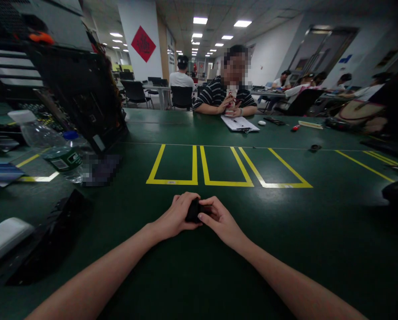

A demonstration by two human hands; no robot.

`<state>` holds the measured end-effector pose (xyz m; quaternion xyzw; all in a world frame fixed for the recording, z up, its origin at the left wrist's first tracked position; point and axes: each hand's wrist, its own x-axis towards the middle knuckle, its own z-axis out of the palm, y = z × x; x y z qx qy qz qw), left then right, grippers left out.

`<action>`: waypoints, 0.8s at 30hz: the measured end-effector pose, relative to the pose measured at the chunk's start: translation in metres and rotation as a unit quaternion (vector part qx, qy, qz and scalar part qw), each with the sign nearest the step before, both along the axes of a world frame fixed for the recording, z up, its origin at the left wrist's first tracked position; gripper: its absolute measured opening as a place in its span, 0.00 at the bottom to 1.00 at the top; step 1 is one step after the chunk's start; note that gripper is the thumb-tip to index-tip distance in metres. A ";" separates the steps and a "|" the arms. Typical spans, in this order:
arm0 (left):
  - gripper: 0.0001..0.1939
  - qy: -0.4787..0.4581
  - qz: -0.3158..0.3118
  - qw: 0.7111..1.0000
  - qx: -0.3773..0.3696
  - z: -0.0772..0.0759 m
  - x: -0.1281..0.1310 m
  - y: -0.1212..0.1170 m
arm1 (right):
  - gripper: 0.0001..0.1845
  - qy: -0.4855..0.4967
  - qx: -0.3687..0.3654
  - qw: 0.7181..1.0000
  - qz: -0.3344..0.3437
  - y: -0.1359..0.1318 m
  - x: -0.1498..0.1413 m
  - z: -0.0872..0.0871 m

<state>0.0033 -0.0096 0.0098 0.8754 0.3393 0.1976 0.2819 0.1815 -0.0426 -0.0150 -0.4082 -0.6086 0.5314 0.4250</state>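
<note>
Both my hands meet over the green table [285,231] just in front of me. My left hand [176,218] is curled around a small black object [194,211], fingers closed over its top. My right hand [219,218] pinches the same object from the right, thumb pressed on its near side. The object is mostly hidden by my fingers, so I cannot make out what it is. Three yellow tape rectangles [225,168] lie on the table just beyond my hands.
Two plastic water bottles [52,149] lie at the left, beside a black tilted device [82,93]. A black flat item [49,242] and a white block [4,238] sit near left. Across the table a person in a striped shirt [224,95] sits by a clipboard [239,123].
</note>
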 end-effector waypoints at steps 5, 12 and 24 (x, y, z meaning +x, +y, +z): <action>0.27 0.001 -0.003 1.000 -0.007 -0.001 0.000 0.000 | 0.17 -0.029 -0.023 0.999 0.007 0.001 0.001 0.000; 0.26 -0.001 -0.005 1.000 -0.014 0.000 -0.001 0.000 | 0.12 -0.022 0.024 0.999 -0.010 -0.004 0.000 0.002; 0.28 0.007 -0.005 1.000 -0.008 0.001 -0.002 -0.001 | 0.14 -0.008 0.001 1.000 0.019 -0.002 0.001 0.003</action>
